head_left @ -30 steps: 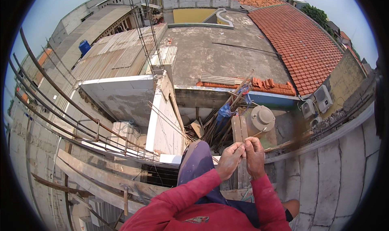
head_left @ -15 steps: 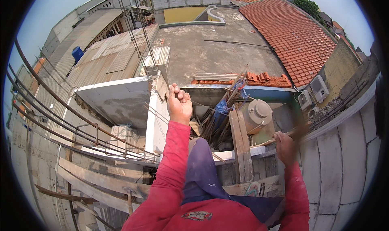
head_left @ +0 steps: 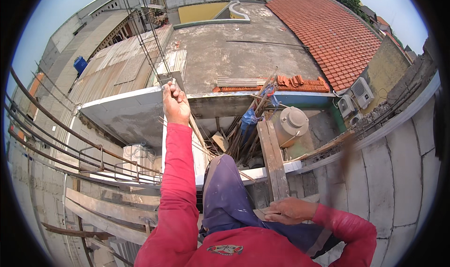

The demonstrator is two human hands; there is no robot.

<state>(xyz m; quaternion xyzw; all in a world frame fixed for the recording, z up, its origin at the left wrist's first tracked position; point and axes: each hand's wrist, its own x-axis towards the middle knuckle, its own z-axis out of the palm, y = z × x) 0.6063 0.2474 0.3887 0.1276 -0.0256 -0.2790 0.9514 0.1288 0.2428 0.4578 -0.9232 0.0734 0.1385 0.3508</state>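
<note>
My left hand (head_left: 176,105) is raised at arm's length, fingers curled in toward the palm. A small pale tip shows at the fingertips, too small to name. Behind that hand stand a white-topped wall (head_left: 164,140) and a column of thin steel bars (head_left: 145,42). Low over my right thigh, my right hand (head_left: 291,210) has its fingers pressed together, pointing left; whatever they hold, if anything, is hidden. Close by are the lower ends of two upright wooden planks (head_left: 274,164). A blurred brown streak (head_left: 342,168) crosses the view above my right forearm; its kind cannot be made out.
Long steel bars with stirrups (head_left: 101,150) run along the left, above wooden boards (head_left: 110,211). Ahead, below me, are a bundle of sticks (head_left: 248,131) and a round beige tank (head_left: 293,122). A grey block wall (head_left: 389,192) rises at the right; beyond lies a flat roof (head_left: 243,51).
My right hand has come down and left, from beside the block wall to over my thigh. My left hand has shifted left and slightly up in the view, fingers still curled.
</note>
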